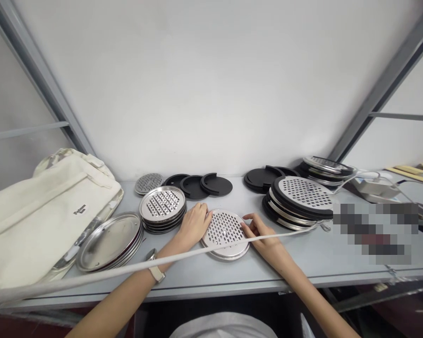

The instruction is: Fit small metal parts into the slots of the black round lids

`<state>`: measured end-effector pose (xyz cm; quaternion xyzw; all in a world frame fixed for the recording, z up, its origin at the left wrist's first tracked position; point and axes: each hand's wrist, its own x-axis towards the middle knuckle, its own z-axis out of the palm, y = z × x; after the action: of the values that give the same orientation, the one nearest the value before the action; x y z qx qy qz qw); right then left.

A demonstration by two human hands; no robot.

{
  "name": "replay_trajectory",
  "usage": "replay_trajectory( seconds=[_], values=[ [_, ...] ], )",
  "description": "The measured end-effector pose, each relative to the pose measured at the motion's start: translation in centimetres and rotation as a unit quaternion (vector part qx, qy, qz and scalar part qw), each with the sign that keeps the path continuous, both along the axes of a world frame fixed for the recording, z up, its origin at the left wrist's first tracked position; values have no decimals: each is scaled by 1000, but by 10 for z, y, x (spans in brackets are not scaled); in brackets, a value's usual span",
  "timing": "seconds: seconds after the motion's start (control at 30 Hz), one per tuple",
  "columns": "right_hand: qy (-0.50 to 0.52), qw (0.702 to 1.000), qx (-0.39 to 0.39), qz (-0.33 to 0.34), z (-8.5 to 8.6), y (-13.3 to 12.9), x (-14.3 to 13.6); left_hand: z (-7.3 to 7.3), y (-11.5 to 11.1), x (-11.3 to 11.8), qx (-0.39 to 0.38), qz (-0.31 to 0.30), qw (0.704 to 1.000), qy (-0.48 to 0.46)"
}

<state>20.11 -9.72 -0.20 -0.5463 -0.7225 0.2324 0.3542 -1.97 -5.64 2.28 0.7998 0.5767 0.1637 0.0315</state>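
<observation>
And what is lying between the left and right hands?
A round perforated metal plate lies between the left hand and the right hand in the head view; a pale cord crosses in front.

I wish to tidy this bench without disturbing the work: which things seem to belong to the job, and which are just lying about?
Likely in the job:
round silver perforated metal disc, between left hand and right hand
similar stacked silver metal discs
flat round black pieces

Probably just lying about:
cream fabric bag
long yellow strips
</observation>
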Motion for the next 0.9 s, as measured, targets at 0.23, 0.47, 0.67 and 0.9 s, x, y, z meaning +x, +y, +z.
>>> replay_trajectory(
  seconds=[0.23,0.47,0.67,0.9],
  values=[
    [-19,1000,-6,-1,3,-1,-2,2,-3,3,14,2,999,41],
    [-23,1000,3,4,1,1,-1,3,-6,8,44,56,994,87],
    [-37,999,-4,1,-3,4,1,-3,-3,9,46,53,994,86],
    [-50,999,-3,-1,-1,3,0,-8,-2,9,48,46,994,87]
  ],
)
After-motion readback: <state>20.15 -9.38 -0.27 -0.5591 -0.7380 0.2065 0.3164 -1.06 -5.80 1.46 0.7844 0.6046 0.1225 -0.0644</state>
